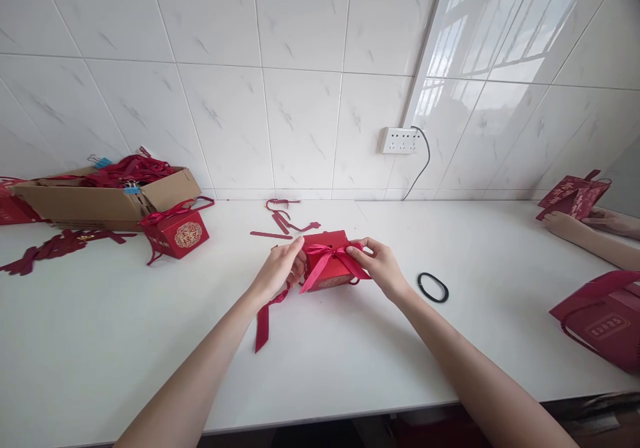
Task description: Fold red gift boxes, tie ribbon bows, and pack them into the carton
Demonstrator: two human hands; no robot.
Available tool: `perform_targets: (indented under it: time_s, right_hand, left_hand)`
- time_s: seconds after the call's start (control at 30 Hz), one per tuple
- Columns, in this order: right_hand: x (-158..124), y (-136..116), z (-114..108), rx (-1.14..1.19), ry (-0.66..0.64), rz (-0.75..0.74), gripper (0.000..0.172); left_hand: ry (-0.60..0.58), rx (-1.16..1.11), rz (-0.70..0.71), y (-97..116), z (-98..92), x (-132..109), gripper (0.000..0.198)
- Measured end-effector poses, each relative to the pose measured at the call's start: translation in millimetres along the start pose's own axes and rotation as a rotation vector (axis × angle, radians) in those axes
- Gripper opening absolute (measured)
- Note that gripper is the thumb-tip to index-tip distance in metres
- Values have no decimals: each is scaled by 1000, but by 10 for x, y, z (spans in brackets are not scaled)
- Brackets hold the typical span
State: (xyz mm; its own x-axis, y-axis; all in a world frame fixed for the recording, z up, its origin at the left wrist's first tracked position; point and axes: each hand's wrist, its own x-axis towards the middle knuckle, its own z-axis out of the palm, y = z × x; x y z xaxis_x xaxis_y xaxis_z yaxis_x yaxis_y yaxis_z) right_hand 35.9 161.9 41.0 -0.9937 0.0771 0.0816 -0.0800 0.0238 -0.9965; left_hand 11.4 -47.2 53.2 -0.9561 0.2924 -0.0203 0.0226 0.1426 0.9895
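A small red gift box (326, 240) stands on the table in front of me, with a shiny red ribbon bow (333, 252) across its top. At its left side, my left hand (283, 268) is closed, thumb at the top edge; the other fingers are partly hidden beside the box. My right hand (381, 261) pinches the right loop of the bow between thumb and fingers. A loose ribbon tail (263, 328) trails onto the table below my left hand.
Red strips (280, 223) lie behind the gift box. To the left are a finished-looking red box (183, 231) and a cardboard carton (85, 205) of ribbons. A black elastic band (433, 288) lies right, near a red bag (605, 321); another person's hands (567, 225) hold a red box.
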Motion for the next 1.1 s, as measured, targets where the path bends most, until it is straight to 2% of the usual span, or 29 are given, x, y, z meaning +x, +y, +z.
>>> perform_targets:
  time_s: [0.17, 0.33, 0.63, 0.83, 0.9, 1.0, 1.1]
  right_hand:
    - [-4, -2, 3, 3, -10, 24, 38]
    - [-7, -6, 7, -3, -1, 27, 37]
    - [1, -17, -5, -2, -38, 61, 43]
    - [-2, -14, -21, 195, -70, 85, 41]
    - [0, -18, -26, 257, -77, 75, 39]
    - [2, -11, -25, 272, -82, -6, 35]
    - [-2, 9, -8, 217, -74, -67, 34]
  left_hand:
    - [-2, -36, 12, 17, 63, -17, 44]
    - [-45, -174, 0, 61, 80, -48, 30]
    - [-169, -206, -23, -12, -38, 30, 30]
    - [-166, -192, 0, -45, 14, 22, 32]
    - [-117, -108, 95, -68, 20, 33, 31]
    - [37, 94, 282, -99, 8, 56, 27]
    - [110, 193, 338, -103, 0, 59, 26]
